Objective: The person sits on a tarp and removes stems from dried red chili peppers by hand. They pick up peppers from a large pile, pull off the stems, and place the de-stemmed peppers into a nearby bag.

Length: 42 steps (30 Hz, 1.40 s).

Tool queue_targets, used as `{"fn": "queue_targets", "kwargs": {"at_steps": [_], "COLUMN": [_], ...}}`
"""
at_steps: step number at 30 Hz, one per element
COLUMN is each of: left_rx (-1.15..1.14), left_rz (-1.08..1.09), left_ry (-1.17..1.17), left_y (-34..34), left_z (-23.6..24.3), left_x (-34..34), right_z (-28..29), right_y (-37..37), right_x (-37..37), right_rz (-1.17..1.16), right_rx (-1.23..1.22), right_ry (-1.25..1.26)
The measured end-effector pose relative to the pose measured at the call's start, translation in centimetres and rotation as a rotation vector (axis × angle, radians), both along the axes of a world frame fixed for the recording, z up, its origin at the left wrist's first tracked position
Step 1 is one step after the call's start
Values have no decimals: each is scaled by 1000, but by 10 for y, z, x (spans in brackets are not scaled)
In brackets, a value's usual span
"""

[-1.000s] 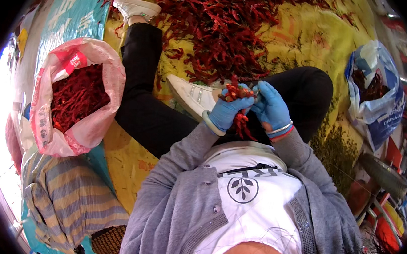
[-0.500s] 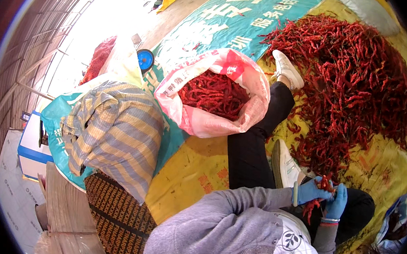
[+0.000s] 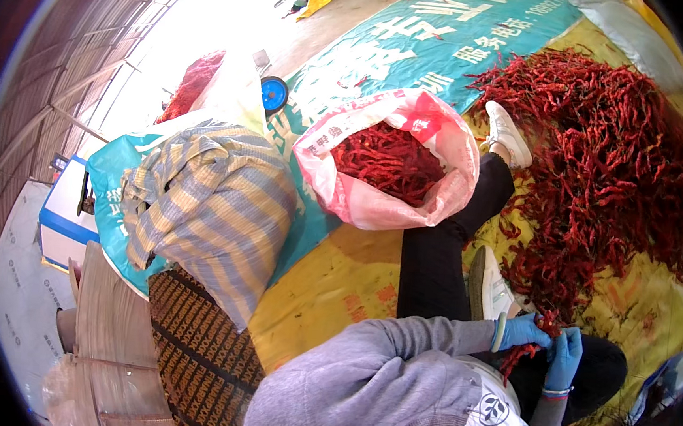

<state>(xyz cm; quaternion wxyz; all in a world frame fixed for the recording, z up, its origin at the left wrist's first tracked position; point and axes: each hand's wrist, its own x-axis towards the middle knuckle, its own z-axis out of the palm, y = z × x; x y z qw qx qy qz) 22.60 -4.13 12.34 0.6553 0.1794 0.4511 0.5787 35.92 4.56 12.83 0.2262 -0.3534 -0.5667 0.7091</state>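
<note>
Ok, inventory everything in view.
Chilli pile: one, red, upper right
Sheets: two, teal and yellow, ground
Sack of chillies: one, pink and white, centre
Striped cloth: one, yellow and grey, left
Wheel: one, blue, beyond cloth
Box: one, blue and white, far left
Patterned board: one, brown, lower left
Bag: one, bluish, right edge
Chilli bunch: one, red, lower right
Shoes: two, white, beside pile
Left hand: one, blue gloved, holding bunch
Right hand: one, blue gloved, beside left hand

Strong daylight from upper left, background there blown to white. Corrugated wall [image 3: 50, 74] dim, bent by fisheye. Soft shadow on yellow sheet [image 3: 323, 311] below sack [image 3: 381, 216]. Black corners, bluish fringe along left rim. Hands [image 3: 563, 359] small, fine detail soft.
</note>
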Motion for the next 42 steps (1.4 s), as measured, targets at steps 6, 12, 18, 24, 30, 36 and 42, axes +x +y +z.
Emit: {"fn": "queue_targets", "kwargs": {"at_steps": [6, 12, 18, 24, 30, 36, 42], "left_rx": [-58, -168, -81, -22, -32, 5, 153], "left_rz": [-53, -334, -435, -549, -546, -483, -486], "left_ry": [8, -40, -264, -288, -286, -153, -181], "left_y": [-13, 13, 20, 16, 12, 8, 11], "left_z": [-9, 17, 20, 19, 20, 16, 38], "left_x": [-8, 2, 35, 39, 49, 50, 53], "right_z": [6, 43, 66, 66, 80, 83, 48], "right_y": [-20, 3, 0, -11, -20, -12, -20], "right_x": [-3, 28, 75, 85, 91, 86, 96], "right_rz": [18, 21, -96, -204, -186, -133, -265], "right_rx": [426, 773, 870, 696, 757, 944, 223], "right_ry": [-77, -396, -367, -388, -433, -412, -288]}}
